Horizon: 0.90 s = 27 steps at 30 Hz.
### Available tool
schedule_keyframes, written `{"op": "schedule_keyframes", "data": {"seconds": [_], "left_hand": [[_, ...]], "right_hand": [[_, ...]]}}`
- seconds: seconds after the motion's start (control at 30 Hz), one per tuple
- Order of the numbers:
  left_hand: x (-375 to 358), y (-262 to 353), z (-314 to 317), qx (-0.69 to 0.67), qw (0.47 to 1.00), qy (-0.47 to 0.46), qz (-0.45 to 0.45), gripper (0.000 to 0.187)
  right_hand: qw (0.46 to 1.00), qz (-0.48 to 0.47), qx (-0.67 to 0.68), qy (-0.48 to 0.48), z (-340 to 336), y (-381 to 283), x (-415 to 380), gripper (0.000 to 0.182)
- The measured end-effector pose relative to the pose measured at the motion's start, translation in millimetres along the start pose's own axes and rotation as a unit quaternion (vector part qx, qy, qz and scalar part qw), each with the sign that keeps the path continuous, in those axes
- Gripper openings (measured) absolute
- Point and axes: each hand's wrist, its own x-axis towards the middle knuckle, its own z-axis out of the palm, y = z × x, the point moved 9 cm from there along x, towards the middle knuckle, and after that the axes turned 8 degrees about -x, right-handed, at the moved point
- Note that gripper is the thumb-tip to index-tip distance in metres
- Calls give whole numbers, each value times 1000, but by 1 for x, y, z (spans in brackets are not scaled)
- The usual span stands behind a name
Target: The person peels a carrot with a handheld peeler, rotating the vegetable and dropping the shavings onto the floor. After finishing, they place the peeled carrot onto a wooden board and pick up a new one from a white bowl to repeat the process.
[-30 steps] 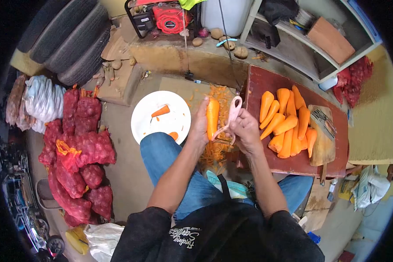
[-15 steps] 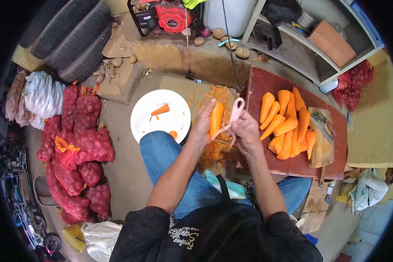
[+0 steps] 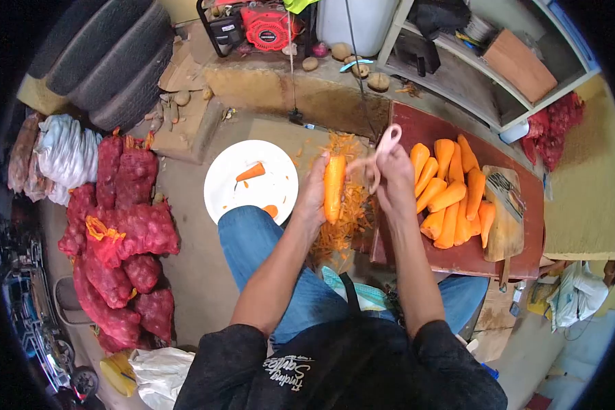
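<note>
My left hand [image 3: 312, 193] is wrapped round an orange carrot [image 3: 334, 188], which stands roughly upright over a heap of orange peelings [image 3: 352, 229]. In my right hand [image 3: 396, 176] is a pink peeler [image 3: 388, 139], its blade end a short way to the right of the carrot and not touching it. Left of my left hand, a white plate [image 3: 215, 181] bears a carrot piece [image 3: 251, 171] and smaller bits. Several peeled carrots [image 3: 448, 197] lie piled on the red table [image 3: 406, 119], beside a wooden board [image 3: 504, 229] with a dark-bladed tool on it.
Red mesh sacks [image 3: 133, 229] of produce lie at the left, below stacked tyres [image 3: 126, 61]. A concrete ledge [image 3: 273, 85] runs across the back, with a red machine [image 3: 268, 29] behind it. A grey shelf [image 3: 451, 65] stands at the back right.
My right hand has moved up and right with the peeler, away from the carrot. The carrot in my left hand has shifted slightly left and turned a little.
</note>
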Motion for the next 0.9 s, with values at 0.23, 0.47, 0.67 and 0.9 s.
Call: {"op": "schedule_keyframes", "data": {"seconds": [0.23,0.47,0.67,0.9], "left_hand": [[1,5,-1,57,997,21,47,42],[-6,9,2,31,999,32,30,44],[-11,12,14,22,998,36,57,48],[-12,-3,0,55,998,42,-10,48]], "right_hand": [[999,17,26,-12,-8,28,-7,15],[999,-23,-9,21,-12,-10,9,19],[996,71,17,-46,18,23,-48,28],[998,-50,28,15,-4,8,49,15]]}}
